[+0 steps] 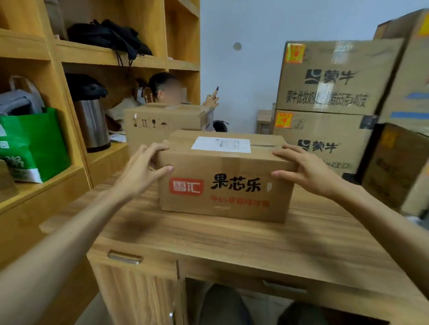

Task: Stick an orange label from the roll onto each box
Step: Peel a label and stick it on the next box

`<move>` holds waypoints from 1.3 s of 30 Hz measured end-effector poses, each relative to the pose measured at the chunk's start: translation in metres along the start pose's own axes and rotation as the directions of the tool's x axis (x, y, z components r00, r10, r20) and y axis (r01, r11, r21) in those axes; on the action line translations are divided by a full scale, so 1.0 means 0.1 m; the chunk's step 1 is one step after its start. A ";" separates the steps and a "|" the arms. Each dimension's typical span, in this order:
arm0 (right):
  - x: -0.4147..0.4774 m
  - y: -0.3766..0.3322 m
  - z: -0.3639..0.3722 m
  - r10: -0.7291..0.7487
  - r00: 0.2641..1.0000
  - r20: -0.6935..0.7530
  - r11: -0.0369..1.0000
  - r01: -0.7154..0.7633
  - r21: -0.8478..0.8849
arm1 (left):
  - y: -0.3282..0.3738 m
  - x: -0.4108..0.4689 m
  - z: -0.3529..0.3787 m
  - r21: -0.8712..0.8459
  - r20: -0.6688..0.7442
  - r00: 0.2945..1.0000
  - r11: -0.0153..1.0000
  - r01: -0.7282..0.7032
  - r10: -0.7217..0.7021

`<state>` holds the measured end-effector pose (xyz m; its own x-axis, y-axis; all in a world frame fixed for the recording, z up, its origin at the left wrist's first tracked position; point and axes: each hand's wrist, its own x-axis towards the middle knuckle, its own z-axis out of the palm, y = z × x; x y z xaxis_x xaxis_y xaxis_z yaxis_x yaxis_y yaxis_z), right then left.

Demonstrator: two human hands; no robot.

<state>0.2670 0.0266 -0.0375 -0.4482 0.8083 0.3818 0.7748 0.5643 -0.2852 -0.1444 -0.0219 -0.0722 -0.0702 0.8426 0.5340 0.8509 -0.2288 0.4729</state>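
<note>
Left hand [144, 168] and right hand [306, 171] clasp the top corners of the cardboard box [224, 187], fingers over the lid, thumbs on its front. It sits on the worktop [229, 239], with no orange label showing and the roll out of view. Best to square it close, leaving bare lid beside the white shipping slip [221, 144].
</note>
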 end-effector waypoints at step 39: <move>-2.50 1.55 -1.01 0.318 0.921 -0.226 0.870 -0.378 -0.315 | 3.54 -0.65 2.50 -0.199 0.200 0.593 0.625 -0.755 0.780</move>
<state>0.5442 -0.1049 -0.0886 -0.0652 0.8859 0.4593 0.9844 0.1324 -0.1158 0.2911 -0.0360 -0.1148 0.7260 0.4194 0.5450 0.4819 -0.8757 0.0320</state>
